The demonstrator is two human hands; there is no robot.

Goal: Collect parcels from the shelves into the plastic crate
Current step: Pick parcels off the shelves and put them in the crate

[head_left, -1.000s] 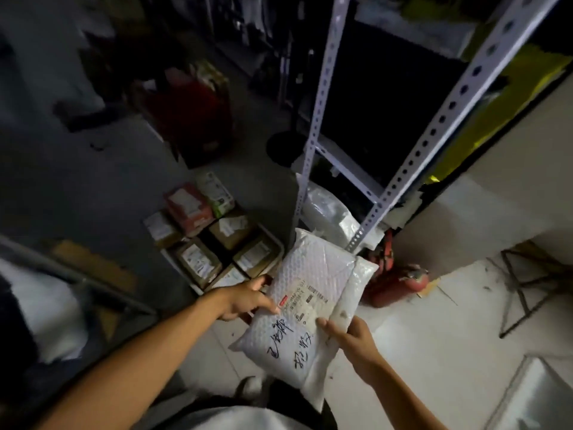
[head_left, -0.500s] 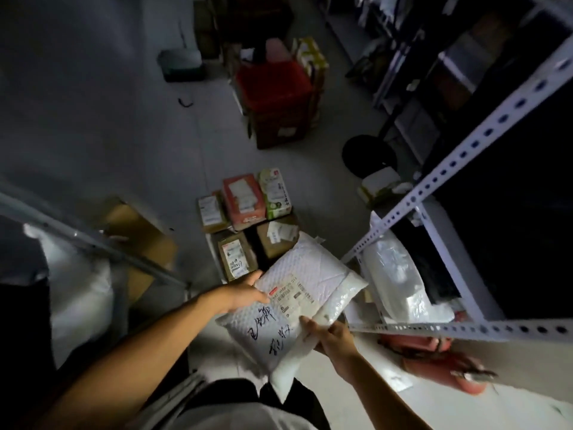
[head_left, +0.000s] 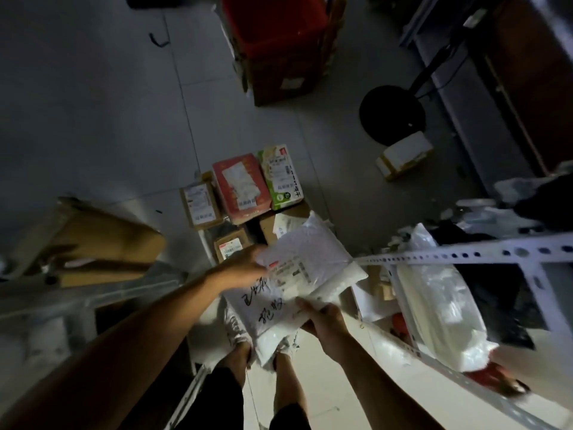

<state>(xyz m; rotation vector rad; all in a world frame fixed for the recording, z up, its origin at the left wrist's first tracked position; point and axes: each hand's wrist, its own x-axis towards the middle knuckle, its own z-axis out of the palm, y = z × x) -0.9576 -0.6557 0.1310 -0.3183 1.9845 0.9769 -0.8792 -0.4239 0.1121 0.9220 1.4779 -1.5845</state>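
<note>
Parcels [head_left: 297, 274] sat stacked between my hands, left hand [head_left: 245, 268] and right hand [head_left: 322, 318] gripping opposite edges, long axis pointing at the crate [head_left: 203, 240] just ahead.

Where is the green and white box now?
In the head view, the green and white box lies in the crate on the floor, far side, directly right of the red box.
</note>
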